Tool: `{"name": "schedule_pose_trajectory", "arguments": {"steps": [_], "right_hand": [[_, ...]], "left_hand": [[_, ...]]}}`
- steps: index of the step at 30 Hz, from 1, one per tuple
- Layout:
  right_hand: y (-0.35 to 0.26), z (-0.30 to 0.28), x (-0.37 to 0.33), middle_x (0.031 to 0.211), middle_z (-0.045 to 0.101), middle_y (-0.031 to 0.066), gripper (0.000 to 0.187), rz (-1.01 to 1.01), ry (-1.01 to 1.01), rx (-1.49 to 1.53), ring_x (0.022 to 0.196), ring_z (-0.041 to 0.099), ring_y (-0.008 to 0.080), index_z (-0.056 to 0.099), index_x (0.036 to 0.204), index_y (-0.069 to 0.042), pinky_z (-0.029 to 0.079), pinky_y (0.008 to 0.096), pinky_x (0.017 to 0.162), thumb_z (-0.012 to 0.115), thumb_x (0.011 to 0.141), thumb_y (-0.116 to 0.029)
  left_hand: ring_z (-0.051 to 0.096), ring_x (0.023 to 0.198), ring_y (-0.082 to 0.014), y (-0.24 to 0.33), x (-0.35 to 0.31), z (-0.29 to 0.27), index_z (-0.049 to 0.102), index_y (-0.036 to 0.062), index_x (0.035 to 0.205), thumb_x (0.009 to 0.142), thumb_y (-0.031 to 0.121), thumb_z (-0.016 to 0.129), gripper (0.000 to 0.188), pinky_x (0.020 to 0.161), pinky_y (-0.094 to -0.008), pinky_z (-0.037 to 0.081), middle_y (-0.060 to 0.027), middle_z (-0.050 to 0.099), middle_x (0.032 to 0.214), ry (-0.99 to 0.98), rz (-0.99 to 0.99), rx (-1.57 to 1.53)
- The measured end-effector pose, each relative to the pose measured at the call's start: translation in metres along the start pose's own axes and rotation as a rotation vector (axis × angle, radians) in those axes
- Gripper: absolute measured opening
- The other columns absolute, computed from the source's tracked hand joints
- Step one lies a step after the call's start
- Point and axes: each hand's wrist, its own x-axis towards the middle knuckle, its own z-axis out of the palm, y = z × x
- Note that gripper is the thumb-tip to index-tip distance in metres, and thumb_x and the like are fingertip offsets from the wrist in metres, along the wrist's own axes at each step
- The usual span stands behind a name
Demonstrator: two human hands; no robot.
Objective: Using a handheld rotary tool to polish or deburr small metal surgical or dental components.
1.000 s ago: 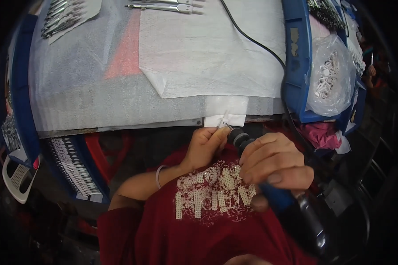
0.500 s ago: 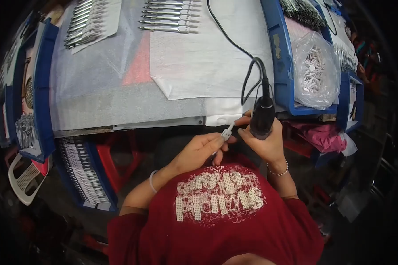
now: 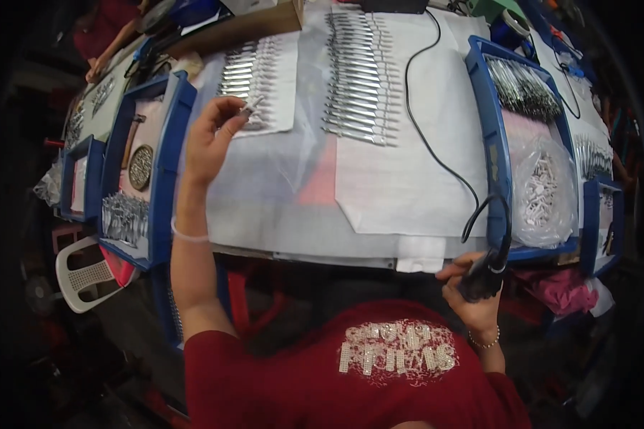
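My left hand (image 3: 213,139) reaches far out over the bench. Its thumb and fingers are closed on a slim metal piece with a white end (image 3: 253,107), partly hidden by the fingertips. Just beyond lie similar silver pieces with whitish ends (image 3: 245,74), lined up on a white sheet. My right hand (image 3: 472,294), close to the bench's front edge, grips a black corded electric screwdriver (image 3: 484,277) whose cable runs up from its top.
A longer row of metal pieces (image 3: 361,79) lies on white cloth (image 3: 408,193). To the right, a blue bin (image 3: 495,154) contains a plastic bag of small white parts (image 3: 540,193). Another blue bin (image 3: 172,136) at left holds a hammer (image 3: 132,139) and a round dish (image 3: 141,166).
My left hand has left the spot beside the screwdriver and stretched forward and left to the rows, with the metal piece. My right hand still holds the screwdriver. The view has shifted.
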Motion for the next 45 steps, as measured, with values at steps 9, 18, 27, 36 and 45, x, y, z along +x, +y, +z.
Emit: {"name": "schedule_pose_trajectory", "arguments": {"steps": [9,18,27,36,45], "right_hand": [[-0.009,0.013,0.011,0.079,0.07,0.0096,0.038,0.057,-0.033,-0.094,0.058,0.062,0.0085,0.053,0.096,0.0,0.049,0.0223,0.057,0.075,0.065,0.0],[-0.014,0.025,0.023,0.076,0.069,0.0061,0.04,0.006,-0.096,-0.146,0.063,0.066,0.0092,0.054,0.098,-0.002,0.052,0.0229,0.061,0.078,0.066,-0.006],[-0.012,0.02,0.02,0.072,0.068,0.0072,0.042,-0.091,-0.042,-0.082,0.059,0.065,0.0102,0.053,0.102,-0.002,0.052,0.022,0.056,0.078,0.068,-0.004],[-0.016,0.017,-0.002,0.073,0.068,0.0039,0.046,-0.223,-0.124,-0.118,0.062,0.067,0.0135,0.055,0.102,-0.004,0.05,0.024,0.06,0.081,0.065,-0.012],[-0.017,0.012,-0.012,0.073,0.067,0.0054,0.046,-0.236,-0.073,-0.042,0.063,0.066,0.0134,0.057,0.103,-0.003,0.05,0.0242,0.06,0.081,0.064,-0.008]], "left_hand": [[0.06,0.085,-0.0084,-0.065,0.079,-0.053,0.064,0.0002,0.098,0.085,0.001,0.062,0.014,0.076,-0.0221,0.051,-0.0012,0.063,0.091,-0.399,-0.314,0.15],[0.058,0.095,-0.015,-0.072,0.074,-0.054,0.07,0.0035,0.097,0.084,0.005,0.065,0.014,0.084,-0.0253,0.046,-0.0041,0.061,0.098,-0.353,-0.072,0.312],[0.052,0.09,-0.0183,0.142,-0.061,0.076,0.058,0.0079,0.101,0.092,0.018,0.045,0.018,0.078,-0.0283,0.042,-0.0063,0.051,0.089,0.284,0.917,-0.826],[0.054,0.077,-0.0136,0.203,-0.091,0.143,0.057,0.0095,0.095,0.089,0.01,0.061,0.008,0.063,-0.0277,0.043,0.0004,0.053,0.093,-0.029,1.263,-1.027],[0.055,0.082,-0.0184,0.228,-0.108,0.169,0.057,0.01,0.1,0.089,0.005,0.059,0.013,0.066,-0.0311,0.044,0.0012,0.053,0.109,0.184,1.318,-0.999]]}}
